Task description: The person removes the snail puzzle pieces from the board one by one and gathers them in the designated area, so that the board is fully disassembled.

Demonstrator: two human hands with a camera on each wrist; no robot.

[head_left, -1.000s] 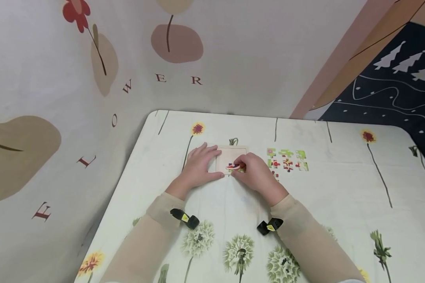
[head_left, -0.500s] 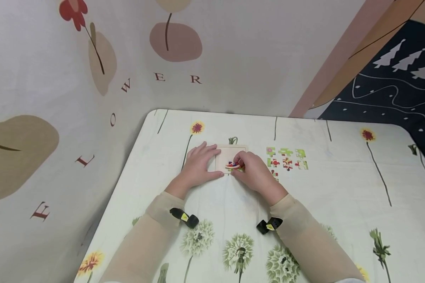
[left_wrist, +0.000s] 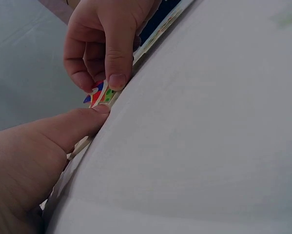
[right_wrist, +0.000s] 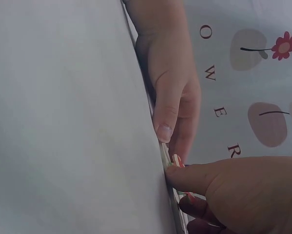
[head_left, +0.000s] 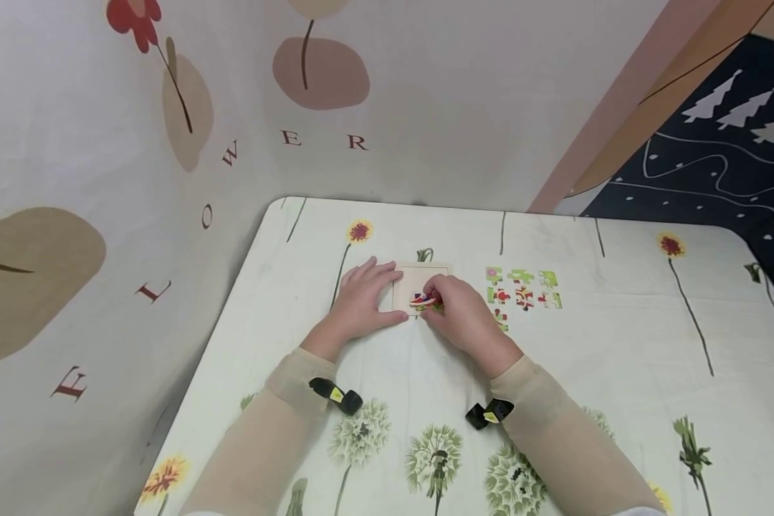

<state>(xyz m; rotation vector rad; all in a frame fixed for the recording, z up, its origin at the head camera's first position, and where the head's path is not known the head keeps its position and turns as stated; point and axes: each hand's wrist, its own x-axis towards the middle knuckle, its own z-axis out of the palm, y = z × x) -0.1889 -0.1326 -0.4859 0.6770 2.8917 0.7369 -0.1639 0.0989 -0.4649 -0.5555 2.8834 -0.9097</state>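
A pale wooden puzzle tray [head_left: 416, 276] lies near the middle of the table. My left hand [head_left: 364, 301] rests along its left side, fingers extended, with the thumb at the near left corner. Over the tray's near part, my right hand [head_left: 461, 312] pinches a puzzle piece [head_left: 421, 301] coloured red, white and blue. The piece looks tilted in the left wrist view, where its coloured face [left_wrist: 98, 92] shows beside the left thumb [left_wrist: 102, 108]. Some green lies under it in the tray, partly hidden by the right fingers.
Several loose puzzle pieces [head_left: 524, 297], green and red, lie in rows right of the tray. A flower-print cloth [head_left: 593, 344] covers the table. Behind the table's far edge hangs a printed curtain [head_left: 464, 129].
The right hand has shifted very slightly with the piece, whose tilt has changed a little. The left hand stays in place, and the loose pieces have not moved.
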